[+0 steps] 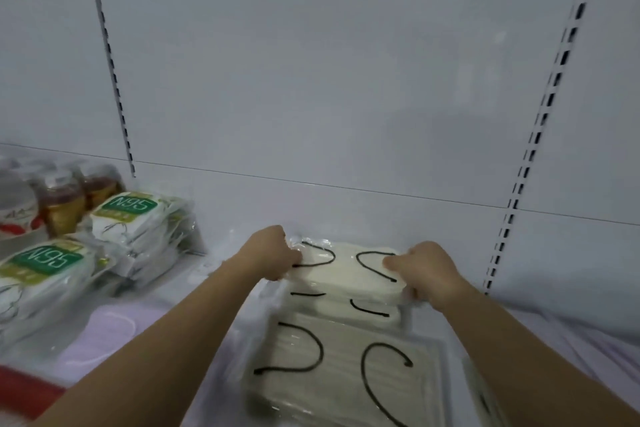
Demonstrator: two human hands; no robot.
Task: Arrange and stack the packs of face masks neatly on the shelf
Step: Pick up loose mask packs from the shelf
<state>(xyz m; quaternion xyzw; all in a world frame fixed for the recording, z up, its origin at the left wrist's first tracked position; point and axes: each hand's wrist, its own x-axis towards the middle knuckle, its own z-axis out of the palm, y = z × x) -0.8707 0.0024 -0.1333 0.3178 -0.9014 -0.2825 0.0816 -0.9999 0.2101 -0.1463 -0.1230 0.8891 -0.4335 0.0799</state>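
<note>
Unlabelled mask pack [346, 367] nearest; both hands' fingers [394, 265] grip top pack [343, 267]; "N95" packs [138, 218] left.

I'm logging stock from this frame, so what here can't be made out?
- Fingertips of left hand and right hand: curled around the top mask pack, head view.
- Packs beneath it: number unclear, covered by that pack.
- Bottles: labels blurred, partly cut by the left edge.
- N95 packs: small print unreadable.
- Red object: cut off by the edge.

bottles [59, 198]: blurred, labels unreadable | lilac pack [104, 333]: part-covered by arm
</note>
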